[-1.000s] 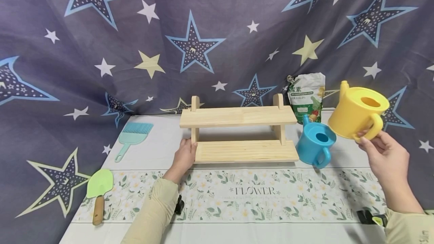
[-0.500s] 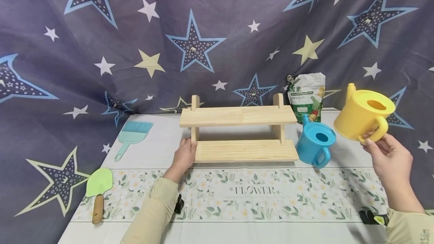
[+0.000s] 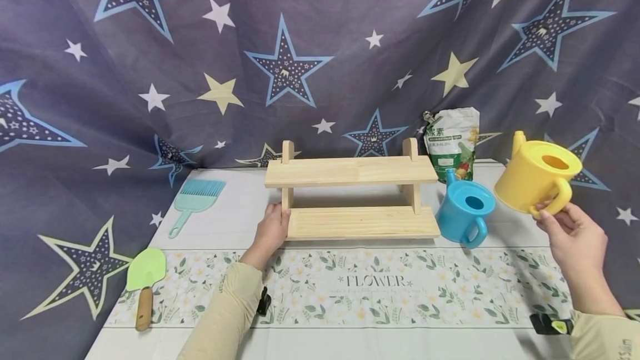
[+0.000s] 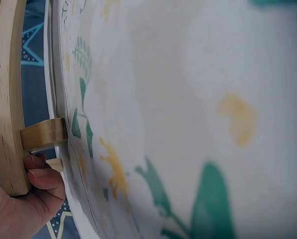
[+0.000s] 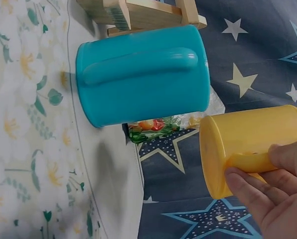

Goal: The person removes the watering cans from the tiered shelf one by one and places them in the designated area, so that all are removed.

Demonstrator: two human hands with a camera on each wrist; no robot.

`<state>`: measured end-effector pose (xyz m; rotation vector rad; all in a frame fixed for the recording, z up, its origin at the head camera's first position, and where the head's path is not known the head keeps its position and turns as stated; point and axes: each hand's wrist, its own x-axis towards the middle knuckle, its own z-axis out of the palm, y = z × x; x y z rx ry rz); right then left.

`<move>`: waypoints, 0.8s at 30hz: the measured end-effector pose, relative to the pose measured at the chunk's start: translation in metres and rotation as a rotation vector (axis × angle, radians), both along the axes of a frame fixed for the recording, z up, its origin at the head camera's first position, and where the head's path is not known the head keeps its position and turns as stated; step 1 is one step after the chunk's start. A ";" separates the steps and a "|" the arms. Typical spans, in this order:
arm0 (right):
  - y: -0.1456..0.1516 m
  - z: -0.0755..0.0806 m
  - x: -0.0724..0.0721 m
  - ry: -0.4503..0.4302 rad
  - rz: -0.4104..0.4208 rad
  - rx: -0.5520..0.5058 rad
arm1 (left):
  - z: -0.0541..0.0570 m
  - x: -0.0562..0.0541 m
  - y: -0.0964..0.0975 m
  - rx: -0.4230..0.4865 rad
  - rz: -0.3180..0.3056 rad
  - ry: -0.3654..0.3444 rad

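Observation:
A two-tier wooden shelf [image 3: 351, 172] stands at the middle of the table. My left hand [image 3: 272, 229] grips the left end of its lower board; in the left wrist view the fingers curl under the board [image 4: 8, 99]. Up at the right, my right hand [image 3: 577, 238] holds a yellow watering can [image 3: 535, 174] by the lower part of its handle, raised above the table with its spout to the back. A blue watering can [image 3: 462, 215] stands just right of the shelf, close to the yellow one in the right wrist view, handle facing me.
Behind the blue can leans a white and green pouch [image 3: 452, 143] with a clip on top. A mint dustpan with brush [image 3: 195, 204] and a green shovel with wooden handle [image 3: 145, 288] lie at the left. A star-patterned curtain [image 3: 350, 60] hangs along the back.
My right hand has carried the yellow watering can a little to the right, then slightly lower. The left hand and the shelf have stayed in place.

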<state>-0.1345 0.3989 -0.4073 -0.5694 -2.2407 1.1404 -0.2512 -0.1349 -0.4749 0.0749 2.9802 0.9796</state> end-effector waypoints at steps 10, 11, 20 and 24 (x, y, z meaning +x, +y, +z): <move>0.005 -0.009 0.003 0.050 0.081 -0.067 | -0.001 0.000 0.000 -0.012 0.004 0.006; 0.006 -0.009 0.003 0.063 0.095 -0.086 | -0.001 0.000 0.000 -0.012 0.004 0.008; 0.007 -0.019 0.005 0.039 0.104 -0.116 | 0.002 0.001 0.000 -0.002 0.014 0.009; 0.006 -0.024 0.005 0.019 0.102 -0.113 | 0.001 0.001 0.001 0.007 0.015 0.000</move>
